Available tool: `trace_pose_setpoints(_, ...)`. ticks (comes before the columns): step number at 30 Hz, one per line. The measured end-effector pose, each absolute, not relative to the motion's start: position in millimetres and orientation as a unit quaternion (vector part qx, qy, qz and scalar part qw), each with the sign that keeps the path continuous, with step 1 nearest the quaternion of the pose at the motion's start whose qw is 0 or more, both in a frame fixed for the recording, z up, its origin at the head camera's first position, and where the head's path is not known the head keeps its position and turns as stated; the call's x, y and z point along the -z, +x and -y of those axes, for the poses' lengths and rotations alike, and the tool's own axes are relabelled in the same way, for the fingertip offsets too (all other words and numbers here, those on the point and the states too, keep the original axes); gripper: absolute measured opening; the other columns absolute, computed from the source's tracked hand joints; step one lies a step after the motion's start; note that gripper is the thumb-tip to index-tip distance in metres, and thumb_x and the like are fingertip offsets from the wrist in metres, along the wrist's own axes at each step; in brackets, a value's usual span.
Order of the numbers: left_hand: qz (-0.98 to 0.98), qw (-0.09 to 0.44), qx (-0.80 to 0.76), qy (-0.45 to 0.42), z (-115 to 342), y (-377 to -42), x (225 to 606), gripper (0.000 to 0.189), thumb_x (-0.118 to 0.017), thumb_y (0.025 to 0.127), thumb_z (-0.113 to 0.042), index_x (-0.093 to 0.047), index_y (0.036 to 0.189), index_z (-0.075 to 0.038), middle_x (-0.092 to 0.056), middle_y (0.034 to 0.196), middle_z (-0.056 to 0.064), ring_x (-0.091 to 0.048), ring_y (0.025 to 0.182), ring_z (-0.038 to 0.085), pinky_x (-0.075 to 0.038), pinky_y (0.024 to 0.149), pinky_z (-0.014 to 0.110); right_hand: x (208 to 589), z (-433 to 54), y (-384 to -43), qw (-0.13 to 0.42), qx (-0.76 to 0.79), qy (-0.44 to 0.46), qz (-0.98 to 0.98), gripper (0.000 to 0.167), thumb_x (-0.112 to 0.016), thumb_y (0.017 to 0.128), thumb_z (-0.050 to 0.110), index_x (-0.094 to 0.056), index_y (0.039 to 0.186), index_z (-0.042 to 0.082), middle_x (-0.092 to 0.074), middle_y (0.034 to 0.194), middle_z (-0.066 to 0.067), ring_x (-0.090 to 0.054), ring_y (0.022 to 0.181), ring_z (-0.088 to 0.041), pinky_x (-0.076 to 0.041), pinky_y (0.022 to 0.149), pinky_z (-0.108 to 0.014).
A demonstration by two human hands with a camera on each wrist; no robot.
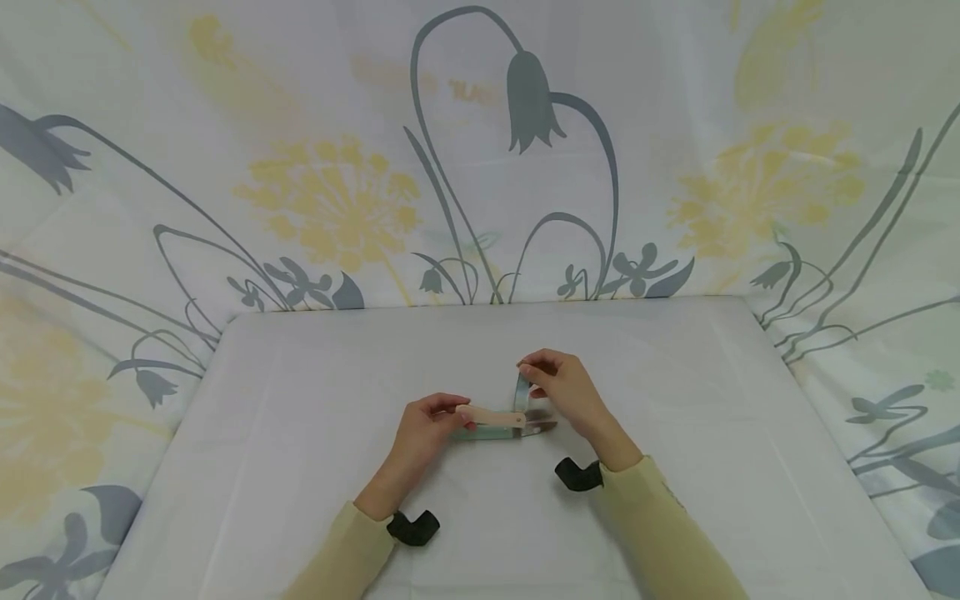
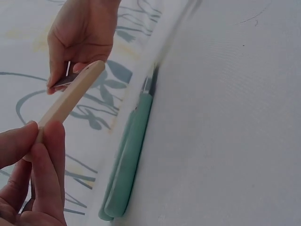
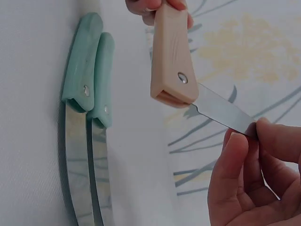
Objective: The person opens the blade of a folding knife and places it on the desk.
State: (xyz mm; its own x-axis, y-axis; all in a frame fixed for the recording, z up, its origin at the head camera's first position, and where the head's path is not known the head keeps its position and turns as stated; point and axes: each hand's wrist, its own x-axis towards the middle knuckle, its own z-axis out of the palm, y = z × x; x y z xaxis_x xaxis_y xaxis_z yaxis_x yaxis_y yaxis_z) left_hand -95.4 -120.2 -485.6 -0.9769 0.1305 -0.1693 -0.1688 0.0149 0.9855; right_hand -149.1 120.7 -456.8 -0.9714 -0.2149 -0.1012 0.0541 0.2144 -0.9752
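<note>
A folding knife with a beige handle (image 3: 171, 52) is held above the table, its blade (image 3: 221, 110) swung partway out at an angle. My left hand (image 1: 423, 429) grips the end of that handle between thumb and fingers. Over at the blade's tip, my right hand (image 1: 566, 392) pinches the metal between thumb and fingertips. Below lie two green-handled folding knives, side by side with their blades out; one green knife (image 3: 82, 66) is slightly offset from the other green knife (image 3: 104, 70). In the left wrist view the green handles (image 2: 131, 160) lie close together, apart from both hands.
A white cloth covers the table (image 1: 300, 375). Behind and beside it hangs a curtain (image 1: 480, 208) with grey and yellow flowers. Black wrist bands (image 1: 414, 528) stick out near both sleeves.
</note>
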Motion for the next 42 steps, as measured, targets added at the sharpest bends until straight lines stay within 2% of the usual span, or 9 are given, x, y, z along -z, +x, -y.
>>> trace_pose_setpoints(8,-0.684,0.082,-0.724,-0.037,132,-102,483,0.029,-0.07,0.091,0.0,-0.065,0.118,0.008,-0.067,0.095,0.013,-0.071,0.084,0.022,-0.053,0.084,0.025,457,-135,-148,0.104,0.662,-0.018,-0.742,0.02,-0.063,0.099,0.011,-0.061,0.11,-0.006,-0.065,0.1,-0.015,-0.065,0.087,-0.02,-0.057,0.075,-0.03)
trace_pose_setpoints(19,-0.641,0.061,-0.761,-0.076,134,-107,481,0.03,-0.066,0.092,0.003,-0.061,0.121,0.012,-0.068,0.088,0.01,-0.07,0.079,0.018,-0.052,0.089,0.029,463,-153,-139,0.155,0.674,-0.011,-0.722,0.015,-0.063,0.098,0.009,-0.06,0.102,-0.005,-0.07,0.094,-0.011,-0.069,0.089,-0.019,-0.056,0.082,-0.036)
trace_pose_setpoints(31,-0.606,0.038,-0.789,-0.09,132,-108,482,0.029,-0.066,0.091,0.007,-0.059,0.117,0.016,-0.067,0.085,0.009,-0.07,0.074,0.017,-0.054,0.087,0.029,473,-158,-130,0.188,0.683,-0.006,-0.706,0.015,-0.068,0.095,0.012,-0.061,0.097,0.0,-0.073,0.094,-0.011,-0.07,0.091,-0.023,-0.055,0.082,-0.036)
trace_pose_setpoints(38,-0.62,0.067,-0.778,-0.077,134,-107,486,0.028,-0.066,0.092,0.004,-0.059,0.118,0.013,-0.067,0.088,0.008,-0.071,0.077,0.016,-0.053,0.086,0.028,473,-158,-130,0.169,0.684,-0.008,-0.71,0.019,-0.066,0.097,0.012,-0.059,0.103,-0.004,-0.071,0.094,-0.01,-0.069,0.089,-0.019,-0.055,0.08,-0.032)
trace_pose_setpoints(42,-0.63,0.085,-0.77,-0.061,135,-107,487,0.028,-0.066,0.093,0.002,-0.061,0.118,0.012,-0.068,0.09,0.009,-0.071,0.08,0.017,-0.054,0.085,0.028,475,-158,-133,0.144,0.683,-0.003,-0.716,0.027,-0.066,0.096,0.01,-0.057,0.115,-0.007,-0.068,0.095,-0.009,-0.067,0.088,-0.019,-0.056,0.078,-0.03)
